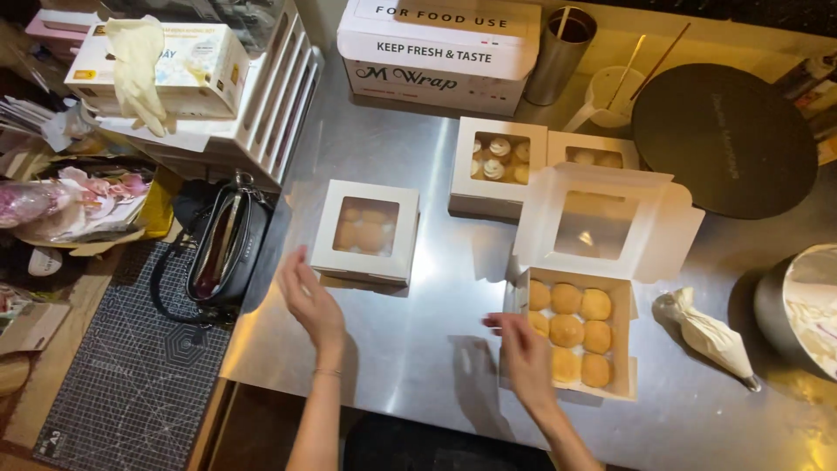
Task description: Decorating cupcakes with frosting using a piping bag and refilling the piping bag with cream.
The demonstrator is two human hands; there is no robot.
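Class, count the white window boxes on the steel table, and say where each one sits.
4: closed box by the left hand, two closed boxes behind, open box at the right hand. None seems hidden.

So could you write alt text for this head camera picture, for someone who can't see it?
A person's right hand touches the edge of an open white box of round golden buns on a steel table, while the left hand hovers near a closed windowed box. A piping bag lies to the right.
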